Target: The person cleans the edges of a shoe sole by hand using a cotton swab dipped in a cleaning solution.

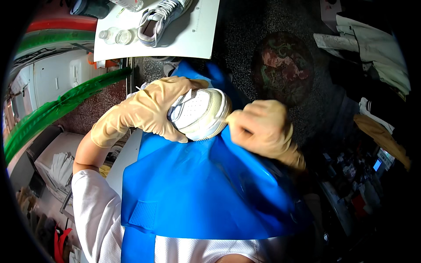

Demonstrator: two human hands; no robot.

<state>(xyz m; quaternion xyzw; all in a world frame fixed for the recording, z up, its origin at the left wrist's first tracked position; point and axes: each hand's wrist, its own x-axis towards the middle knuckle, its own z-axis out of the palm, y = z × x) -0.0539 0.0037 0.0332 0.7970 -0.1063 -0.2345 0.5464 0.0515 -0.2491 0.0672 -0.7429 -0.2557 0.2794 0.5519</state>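
Observation:
My left hand (148, 108), in a cream rubber glove, grips a white sneaker (194, 110) from its left side, fingers over the top and thumb low by the toe. The sneaker's toe points right, above my lap. My right hand (261, 128), also gloved and blurred, is curled at the toe's sole edge. A small pale object (221, 120) shows between its pinched fingertips and the shoe, too blurred to name. A blue waterproof apron (184, 190) covers my front and lies beneath the sneaker.
A white table (177, 46) ahead bears another laced sneaker (158, 21), a small clear bottle (108, 34), a glass jar (123, 37) and a dark container (90, 9). Green wrapped tubing (65, 102) crosses at left. A round patterned area (283, 69) marks the floor.

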